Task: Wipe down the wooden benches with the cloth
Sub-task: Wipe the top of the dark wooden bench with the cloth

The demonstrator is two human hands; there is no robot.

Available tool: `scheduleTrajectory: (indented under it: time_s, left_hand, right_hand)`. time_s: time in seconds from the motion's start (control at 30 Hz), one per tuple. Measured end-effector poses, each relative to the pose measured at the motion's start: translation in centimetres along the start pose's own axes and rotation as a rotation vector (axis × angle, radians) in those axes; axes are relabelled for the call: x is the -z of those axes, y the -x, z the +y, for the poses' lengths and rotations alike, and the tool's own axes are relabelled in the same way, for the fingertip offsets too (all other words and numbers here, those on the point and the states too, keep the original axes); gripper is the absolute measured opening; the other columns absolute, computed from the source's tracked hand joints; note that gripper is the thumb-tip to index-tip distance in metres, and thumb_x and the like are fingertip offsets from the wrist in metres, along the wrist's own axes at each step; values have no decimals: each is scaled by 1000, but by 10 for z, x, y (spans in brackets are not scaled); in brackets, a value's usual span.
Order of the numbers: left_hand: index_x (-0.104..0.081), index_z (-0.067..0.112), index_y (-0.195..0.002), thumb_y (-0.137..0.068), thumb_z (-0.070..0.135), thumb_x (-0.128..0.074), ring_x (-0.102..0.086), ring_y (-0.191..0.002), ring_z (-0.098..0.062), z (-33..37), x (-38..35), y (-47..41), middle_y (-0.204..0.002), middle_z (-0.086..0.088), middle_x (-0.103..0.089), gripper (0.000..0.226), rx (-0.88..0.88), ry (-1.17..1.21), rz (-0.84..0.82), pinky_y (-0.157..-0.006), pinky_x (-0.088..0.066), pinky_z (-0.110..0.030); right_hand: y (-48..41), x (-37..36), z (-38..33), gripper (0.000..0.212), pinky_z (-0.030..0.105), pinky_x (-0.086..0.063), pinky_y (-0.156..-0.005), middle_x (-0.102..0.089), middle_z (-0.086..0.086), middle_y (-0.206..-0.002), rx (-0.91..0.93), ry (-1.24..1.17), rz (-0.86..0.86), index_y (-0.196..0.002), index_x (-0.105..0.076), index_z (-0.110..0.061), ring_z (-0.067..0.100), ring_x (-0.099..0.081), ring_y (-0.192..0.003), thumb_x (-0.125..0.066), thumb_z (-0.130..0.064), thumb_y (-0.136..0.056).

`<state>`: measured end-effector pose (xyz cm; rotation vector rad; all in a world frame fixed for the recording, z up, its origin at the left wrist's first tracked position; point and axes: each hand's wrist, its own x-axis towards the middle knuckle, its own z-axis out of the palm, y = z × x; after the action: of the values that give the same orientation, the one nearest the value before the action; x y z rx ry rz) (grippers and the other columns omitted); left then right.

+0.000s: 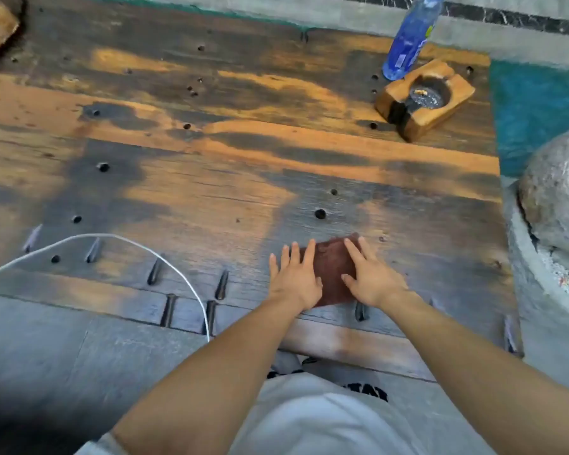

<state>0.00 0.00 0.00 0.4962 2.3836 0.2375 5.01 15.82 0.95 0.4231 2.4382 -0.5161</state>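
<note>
Both hands, left (294, 280) and right (373, 278), press flat, fingers straight, on a folded brown cloth (332, 274) at lower centre. The bench (211, 165) is rough, scorched, holed planks. Upper right, a blocky wooden ashtray (424, 96) sits beside a blue plastic bottle (409, 37).

Soft, even daylight fills the scene, moderately bright, with no hard shadows. The near half of the bench (211, 198) carries a pale, bluish sheen, while its far half looks warmer and orange. Only faint, soft shade lies under the left hand (294, 280) and right hand (372, 277); the ashtray (424, 96) shows a dark near side. The bottle (408, 37) glints with small highlights. The bottom-left corner falls to near black. Detail is soft throughout, with smeared wood grain. Wide-angle distortion bends the bench's edges, tilts the bottle and stretches the forearms toward the bottom edge.
</note>
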Motion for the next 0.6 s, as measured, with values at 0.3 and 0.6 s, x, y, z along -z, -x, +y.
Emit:
scheduleTrajectory:
  time_s: [0.3, 0.6]
  left_hand:
    - [-30, 18, -142, -87, 26, -59, -34, -129, -27, 16, -31, 15, -136, -7, -43, 63, 315, 132, 230, -104, -24, -46]
    - [-62, 9, -101, -81, 18, -65, -60, -105, -30, -3, -78, 102, -110, -15, -66, 23, 562, 878, 145, -82, -48, -31]
  right_hand:
    - [-9, -16, 4, 66, 44, -35, -104, -15, 10, -157, 235, 105, 82, -151, -14, -26, 35, -22, -135, -48, -22, -94]
    - [25, -54, -29, 69, 41, -45, -87, -35, 8, -139, 651, 196, -11, -144, -33, -32, 29, -43, -116, -47, 0, -84]
